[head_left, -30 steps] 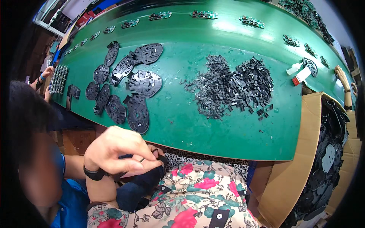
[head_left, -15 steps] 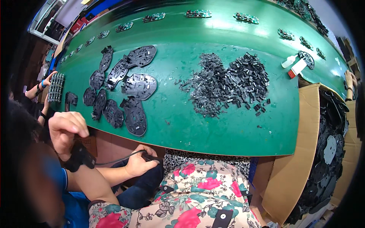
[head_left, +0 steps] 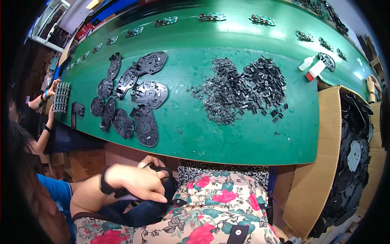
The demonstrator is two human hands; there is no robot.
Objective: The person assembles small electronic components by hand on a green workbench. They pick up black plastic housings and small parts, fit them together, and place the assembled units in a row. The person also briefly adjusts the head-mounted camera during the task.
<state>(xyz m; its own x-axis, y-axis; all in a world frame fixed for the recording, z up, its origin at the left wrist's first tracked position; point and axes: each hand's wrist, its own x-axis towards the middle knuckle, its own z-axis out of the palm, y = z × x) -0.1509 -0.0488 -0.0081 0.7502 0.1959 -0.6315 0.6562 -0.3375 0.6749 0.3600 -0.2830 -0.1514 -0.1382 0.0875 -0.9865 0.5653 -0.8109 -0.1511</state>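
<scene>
My left hand (head_left: 136, 182), with a black strap (head_left: 106, 182) round its wrist, is lowered over dark-clothed legs. It is slightly blurred; the fingers that show are stretched out and hold nothing I can see. Just beyond it, partly covered by it, a co-worker's hand (head_left: 149, 161) grips a small black object (head_left: 163, 170) with a cord. What kind of object it is cannot be made out. My right hand is out of view. On the green table (head_left: 195, 138) ahead lie several black plastic shells (head_left: 146, 126), next to a heap of small black parts (head_left: 260, 87).
A carton (head_left: 313, 162) of black plastic pieces stands at the right. Circuit boards (head_left: 211, 16) line the table's far side. A bottle (head_left: 305, 63) and a small white-and-red box (head_left: 315, 70) lie at the right. Another person's hands hold a stack of boards (head_left: 61, 97) at the left.
My left hand has come down and to the right from its raised place, beside the co-worker's hand. The cord that ran near my wrist is now mostly covered. The table's things stay put.
</scene>
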